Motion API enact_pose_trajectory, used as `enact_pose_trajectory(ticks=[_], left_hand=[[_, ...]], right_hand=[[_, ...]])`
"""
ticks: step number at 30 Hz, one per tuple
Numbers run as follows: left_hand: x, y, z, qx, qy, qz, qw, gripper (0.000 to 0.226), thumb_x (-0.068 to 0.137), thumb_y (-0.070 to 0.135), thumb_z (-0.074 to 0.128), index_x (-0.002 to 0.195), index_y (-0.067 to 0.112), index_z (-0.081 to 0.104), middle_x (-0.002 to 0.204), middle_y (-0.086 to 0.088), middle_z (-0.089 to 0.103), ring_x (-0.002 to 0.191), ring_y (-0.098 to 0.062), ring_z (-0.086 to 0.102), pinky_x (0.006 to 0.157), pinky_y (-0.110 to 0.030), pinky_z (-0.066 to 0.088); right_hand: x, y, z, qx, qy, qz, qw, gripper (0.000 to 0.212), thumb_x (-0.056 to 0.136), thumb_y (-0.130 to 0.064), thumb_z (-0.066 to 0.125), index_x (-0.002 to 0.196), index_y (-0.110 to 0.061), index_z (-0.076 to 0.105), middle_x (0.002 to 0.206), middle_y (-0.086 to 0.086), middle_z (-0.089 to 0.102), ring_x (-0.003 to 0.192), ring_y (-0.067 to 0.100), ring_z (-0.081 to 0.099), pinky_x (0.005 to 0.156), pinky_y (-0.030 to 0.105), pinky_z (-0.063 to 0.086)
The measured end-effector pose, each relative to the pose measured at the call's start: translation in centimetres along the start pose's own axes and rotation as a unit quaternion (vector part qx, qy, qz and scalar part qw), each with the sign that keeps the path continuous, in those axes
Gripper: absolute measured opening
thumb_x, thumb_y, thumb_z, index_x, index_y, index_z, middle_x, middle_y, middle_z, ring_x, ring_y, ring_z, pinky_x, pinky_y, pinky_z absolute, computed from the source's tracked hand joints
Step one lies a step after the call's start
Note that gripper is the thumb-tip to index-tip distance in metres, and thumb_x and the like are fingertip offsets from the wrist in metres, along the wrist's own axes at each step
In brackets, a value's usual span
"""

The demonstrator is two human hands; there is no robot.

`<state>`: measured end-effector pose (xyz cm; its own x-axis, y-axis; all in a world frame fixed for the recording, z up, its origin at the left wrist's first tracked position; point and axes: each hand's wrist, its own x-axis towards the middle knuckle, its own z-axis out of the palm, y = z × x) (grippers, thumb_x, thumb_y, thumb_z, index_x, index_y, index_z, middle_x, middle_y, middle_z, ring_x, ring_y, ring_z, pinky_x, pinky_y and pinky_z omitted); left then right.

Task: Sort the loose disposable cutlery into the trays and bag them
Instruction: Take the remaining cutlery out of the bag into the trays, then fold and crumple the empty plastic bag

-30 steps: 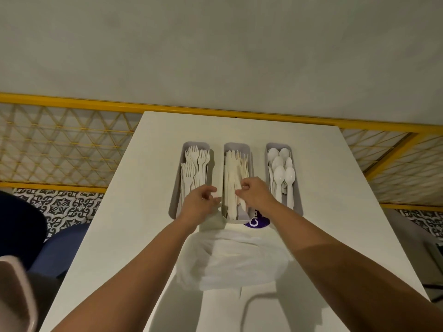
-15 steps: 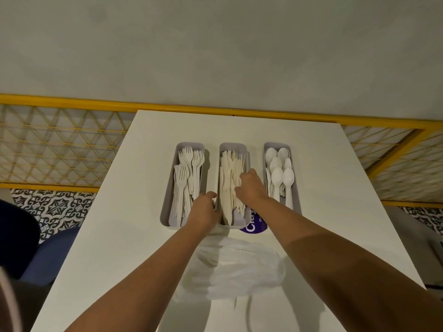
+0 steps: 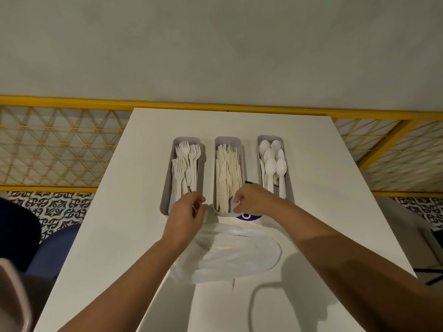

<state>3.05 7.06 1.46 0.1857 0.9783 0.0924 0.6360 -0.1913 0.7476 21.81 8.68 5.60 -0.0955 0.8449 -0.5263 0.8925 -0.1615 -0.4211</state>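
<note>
Step, judged: bagging knife tray | right hand fingers pinch its near rim | left hand fingers curled alongside, hold unclear | advice: keep tray level, draw toward bag.

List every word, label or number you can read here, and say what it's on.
Purple round label by the near end of the middle tray, half hidden under the right hand: one white curved stroke shows, too little to read.
No other text is visible.

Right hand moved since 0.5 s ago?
Yes. The right hand drew back toward the person, from mid knife tray to its near end.
</note>
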Motion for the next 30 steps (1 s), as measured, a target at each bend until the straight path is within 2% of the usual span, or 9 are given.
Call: enact_pose_trajectory(ticks=[3, 6, 8, 11, 14, 17, 23, 27, 30], left_hand=[[-3.1, -1.5, -1.2, 0.003, 0.023, 0.027, 0.999, 0.006, 0.086, 0.006, 0.060, 0.083, 0.011, 0.063, 0.064, 0.007, 0.054, 0.059, -0.009, 0.050, 0.056, -0.012, 0.038], [-5.6, -3.5, -1.8, 0.006, 0.052, -0.005, 0.999, 0.010, 0.084, 0.004, 0.062, 0.082, 0.014, 0.063, 0.067, 0.011, 0.054, 0.063, -0.004, 0.052, 0.057, -0.009, 0.039], [-6.5, -4.8, -1.7, 0.011, 0.049, -0.060, 0.997, 0.007, 0.084, 0.011, 0.065, 0.089, 0.015, 0.061, 0.081, 0.004, 0.055, 0.070, -0.007, 0.054, 0.066, -0.018, 0.042], [-6.9, -5.9, -1.3, 0.009, -0.026, -0.202, 0.979, 0.040, 0.080, 0.033, 0.070, 0.107, 0.008, 0.055, 0.101, -0.004, 0.052, 0.091, -0.023, 0.056, 0.078, -0.028, 0.044], [-7.0, -5.0, -1.1, 0.009, -0.133, -0.238, 0.962, 0.058, 0.078, 0.037, 0.073, 0.119, 0.008, 0.044, 0.110, -0.004, 0.054, 0.099, -0.025, 0.056, 0.079, -0.028, 0.043], [-7.3, -4.6, -1.3, -0.026, -0.177, -0.203, 0.963, 0.055, 0.079, 0.014, 0.070, 0.127, 0.016, 0.043, 0.116, -0.005, 0.058, 0.107, -0.028, 0.056, 0.081, -0.027, 0.043], [-8.0, -4.9, -4.6, -0.316, -0.074, -0.188, 0.927, 0.011, 0.064, 0.005, 0.060, 0.075, 0.004, 0.064, 0.072, -0.004, 0.063, 0.064, -0.019, 0.056, 0.052, -0.015, 0.044], [-7.5, -6.0, -5.8, -0.270, -0.035, -0.167, 0.948, 0.040, 0.078, -0.024, 0.046, 0.055, 0.008, 0.055, 0.067, -0.006, 0.047, 0.061, -0.020, 0.043, 0.052, -0.015, 0.037], [-7.7, -7.3, -6.6, -0.140, -0.062, -0.083, 0.985, 0.039, 0.078, -0.019, 0.057, 0.062, 0.014, 0.070, 0.072, -0.001, 0.041, 0.065, -0.012, 0.044, 0.055, -0.009, 0.034]], right_hand=[[-1.6, 1.2, 1.5, -0.012, -0.028, 0.009, 0.999, 0.037, 0.085, -0.015, 0.065, 0.114, 0.008, 0.060, 0.119, 0.023, 0.061, 0.087, 0.025, 0.056, 0.057, 0.019, 0.036], [-3.3, 2.4, 2.8, -0.086, -0.032, 0.030, 0.995, 0.052, 0.084, -0.031, 0.067, 0.125, -0.001, 0.055, 0.128, 0.016, 0.054, 0.114, 0.028, 0.053, 0.089, 0.030, 0.046], [-4.3, 3.5, 3.9, -0.095, -0.021, 0.045, 0.994, 0.069, 0.079, -0.042, 0.070, 0.136, -0.012, 0.044, 0.138, 0.010, 0.041, 0.126, 0.028, 0.041, 0.103, 0.034, 0.040], [-5.3, 4.3, 5.2, -0.043, -0.054, 0.088, 0.994, 0.092, 0.074, -0.044, 0.074, 0.146, -0.023, 0.021, 0.143, 0.009, 0.028, 0.133, 0.028, 0.033, 0.109, 0.036, 0.035], [-5.5, 4.3, 6.2, -0.004, -0.050, 0.082, 0.995, 0.089, 0.076, -0.023, 0.076, 0.146, -0.021, 0.022, 0.141, 0.010, 0.034, 0.129, 0.026, 0.039, 0.105, 0.030, 0.036], [-5.4, 4.7, 7.1, 0.081, -0.004, 0.044, 0.996, 0.069, 0.077, 0.002, 0.066, 0.138, -0.017, 0.040, 0.136, 0.010, 0.048, 0.124, 0.026, 0.047, 0.098, 0.027, 0.038], [-5.8, 6.0, 7.3, 0.333, 0.098, 0.025, 0.937, 0.040, 0.079, 0.011, 0.059, 0.114, -0.006, 0.065, 0.117, 0.006, 0.060, 0.108, 0.021, 0.055, 0.086, 0.021, 0.047], [-6.5, 5.2, 6.4, 0.344, 0.199, -0.013, 0.917, 0.036, 0.077, 0.024, 0.045, 0.089, 0.001, 0.069, 0.080, -0.003, 0.054, 0.075, 0.004, 0.053, 0.061, 0.006, 0.040], [-6.5, 4.7, 6.0, 0.334, 0.239, -0.020, 0.912, 0.039, 0.078, 0.026, 0.039, 0.088, 0.004, 0.069, 0.090, 0.000, 0.047, 0.082, 0.005, 0.049, 0.066, 0.004, 0.041]])
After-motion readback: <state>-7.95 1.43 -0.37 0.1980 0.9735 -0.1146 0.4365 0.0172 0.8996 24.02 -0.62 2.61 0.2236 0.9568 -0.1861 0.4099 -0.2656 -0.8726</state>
